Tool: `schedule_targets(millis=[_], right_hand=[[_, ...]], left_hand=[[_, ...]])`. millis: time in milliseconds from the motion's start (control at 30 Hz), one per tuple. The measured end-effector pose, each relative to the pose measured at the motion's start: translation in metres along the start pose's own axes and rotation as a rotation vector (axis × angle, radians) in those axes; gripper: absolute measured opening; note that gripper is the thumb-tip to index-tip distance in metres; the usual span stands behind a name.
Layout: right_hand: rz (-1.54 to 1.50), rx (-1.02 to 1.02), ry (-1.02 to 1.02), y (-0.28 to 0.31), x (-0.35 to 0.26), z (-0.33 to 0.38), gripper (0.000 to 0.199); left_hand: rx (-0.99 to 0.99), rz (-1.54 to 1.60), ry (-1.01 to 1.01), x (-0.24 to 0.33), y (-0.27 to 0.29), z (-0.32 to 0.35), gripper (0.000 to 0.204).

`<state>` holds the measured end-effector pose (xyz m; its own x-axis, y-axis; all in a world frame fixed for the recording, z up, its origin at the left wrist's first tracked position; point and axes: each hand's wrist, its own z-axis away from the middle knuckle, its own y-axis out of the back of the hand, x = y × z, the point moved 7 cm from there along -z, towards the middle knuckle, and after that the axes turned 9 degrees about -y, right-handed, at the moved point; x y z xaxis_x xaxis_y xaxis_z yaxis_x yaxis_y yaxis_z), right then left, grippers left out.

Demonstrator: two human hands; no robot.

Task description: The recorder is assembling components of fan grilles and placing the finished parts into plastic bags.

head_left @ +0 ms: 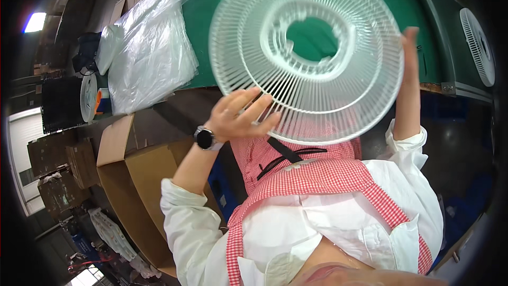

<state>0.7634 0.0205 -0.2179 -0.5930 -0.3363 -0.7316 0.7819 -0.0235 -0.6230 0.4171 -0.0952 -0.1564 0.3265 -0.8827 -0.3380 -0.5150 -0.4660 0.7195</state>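
A round white fan guard (365, 82) with fine radial ribs and an open centre ring is held up in front of me, tilted, over the near edge of the green table. My left hand (241, 114) grips its lower left rim, with the fingers lying over the ribs. At the right rim, my right hand (410, 55) presses against the edge with fingers pointing up; part of that hand is blurred and its grip is partly hidden. Through the centre ring the green tabletop (312, 39) shows.
Clear plastic bags (153, 47) lie stacked on the table's left. An open cardboard box (114, 190) stands by my left arm. To the right runs a dark conveyor (442, 26) bearing another white fan guard (478, 46). An orange-and-white roll (100, 100) sits at the far left.
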Motion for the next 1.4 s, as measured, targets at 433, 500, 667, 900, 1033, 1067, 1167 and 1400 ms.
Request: schedule_targets(millis=[433, 500, 667, 900, 1033, 1067, 1167, 1400], right_hand=[[0.080, -0.012, 0.005, 0.018, 0.073, -0.008, 0.054], [0.031, -0.017, 0.131, 0.012, 0.050, -0.004, 0.065], [0.145, -0.221, 0.329, -0.047, 0.003, -0.004, 0.083], [0.687, -0.080, 0.796, -0.107, -0.080, 0.009, 0.082], [0.938, -0.043, 0.803, -0.165, -0.089, 0.023, 0.070], [1.055, 0.014, 0.902, -0.167, -0.087, 0.023, 0.062], [1.130, 0.101, 1.024, -0.168, -0.085, 0.028, 0.045], [1.043, 0.126, 0.979, -0.156, -0.078, 0.016, 0.045]], left_hand=[[-0.052, -0.209, 0.505, -0.016, -0.019, 0.092, 0.046], [0.335, 0.086, 0.832, -0.047, 0.000, 0.081, 0.055], [1.316, 1.674, 1.041, -0.113, 0.021, 0.060, 0.079], [0.935, 1.107, 1.028, -0.126, 0.053, 0.023, 0.085], [0.367, 0.260, 0.861, -0.130, 0.051, -0.007, 0.074], [0.253, -0.066, 0.748, -0.123, 0.044, -0.024, 0.072], [-0.002, -0.476, 0.574, -0.092, 0.007, -0.083, 0.070], [-0.794, 0.532, -0.298, 0.053, -0.067, -0.073, 0.035]])
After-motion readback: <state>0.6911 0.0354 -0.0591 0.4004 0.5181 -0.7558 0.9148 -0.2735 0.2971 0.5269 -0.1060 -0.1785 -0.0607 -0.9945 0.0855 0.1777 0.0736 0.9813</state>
